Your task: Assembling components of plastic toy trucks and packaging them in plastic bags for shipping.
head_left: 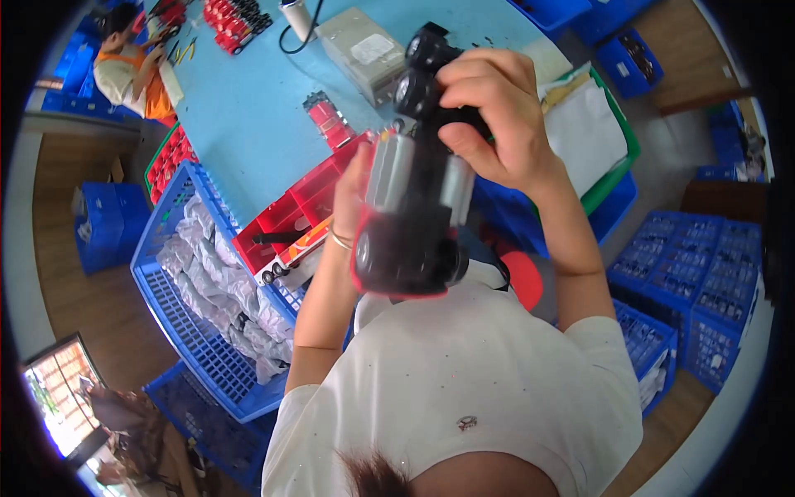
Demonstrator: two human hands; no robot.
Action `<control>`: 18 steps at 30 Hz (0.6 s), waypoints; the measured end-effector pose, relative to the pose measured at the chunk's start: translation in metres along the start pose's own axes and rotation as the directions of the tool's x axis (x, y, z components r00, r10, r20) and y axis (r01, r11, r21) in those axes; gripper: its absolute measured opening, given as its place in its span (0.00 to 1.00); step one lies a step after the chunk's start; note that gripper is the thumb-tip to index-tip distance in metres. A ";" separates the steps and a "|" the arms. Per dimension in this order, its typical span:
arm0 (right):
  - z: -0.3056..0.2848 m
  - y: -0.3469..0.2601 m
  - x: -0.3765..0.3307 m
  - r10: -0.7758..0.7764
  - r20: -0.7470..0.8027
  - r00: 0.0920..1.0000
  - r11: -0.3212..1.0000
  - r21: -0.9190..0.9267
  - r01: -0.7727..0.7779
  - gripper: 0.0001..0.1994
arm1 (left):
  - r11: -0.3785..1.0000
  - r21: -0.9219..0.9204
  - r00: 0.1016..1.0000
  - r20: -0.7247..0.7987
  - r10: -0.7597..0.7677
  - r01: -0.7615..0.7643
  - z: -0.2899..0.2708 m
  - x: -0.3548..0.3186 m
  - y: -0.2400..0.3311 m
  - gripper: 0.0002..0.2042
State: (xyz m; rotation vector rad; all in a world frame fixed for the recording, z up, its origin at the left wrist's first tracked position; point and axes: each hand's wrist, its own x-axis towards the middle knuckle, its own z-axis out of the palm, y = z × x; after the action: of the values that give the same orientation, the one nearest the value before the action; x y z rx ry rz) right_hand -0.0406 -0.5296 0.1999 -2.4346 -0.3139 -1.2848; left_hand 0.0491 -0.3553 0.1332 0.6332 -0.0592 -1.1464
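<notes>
A toy truck (408, 240) is held up in front of my chest with its dark underside showing. Black wheels, grey side panels and a red edge can be made out, a little blurred. My right hand (501, 116) is closed round the narrow end near the paired wheels. Against the red side lies my left hand (352, 189), gripping the truck, its fingers partly hidden behind it. Just beyond stands another red toy truck (329, 123) on the blue table (257, 124). Beside my left forearm is a red divided tray (310, 195) with truck parts in it.
A blue basket (207, 348) of wrapped pieces stands at my left. A grey box (360, 50) and several red trucks (228, 25) are on the table. To the right is a green-rimmed crate (625, 132). Another person (137, 70) sits at far left.
</notes>
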 end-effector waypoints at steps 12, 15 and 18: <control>-0.093 0.064 -0.078 0.248 0.018 0.969 0.962 0.113 -0.249 0.06 | 0.787 0.287 0.759 0.230 -0.609 0.546 -0.056 0.148 -0.125 0.20; -0.112 0.107 -0.166 0.468 0.130 0.874 0.842 0.235 -0.485 0.04 | 0.785 0.309 0.722 0.313 -0.617 0.536 0.065 0.155 -0.145 0.28; -0.131 0.166 -0.258 0.724 -0.111 0.681 0.677 0.304 -0.670 0.12 | 0.644 0.464 0.567 0.315 -0.761 0.608 0.051 0.209 -0.207 0.34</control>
State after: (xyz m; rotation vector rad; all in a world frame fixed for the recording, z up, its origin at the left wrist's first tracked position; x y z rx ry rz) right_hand -0.2227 -0.7413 0.0175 -1.8585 0.4819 -1.0509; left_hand -0.0510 -0.6112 0.0162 0.6394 -0.4703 -2.1091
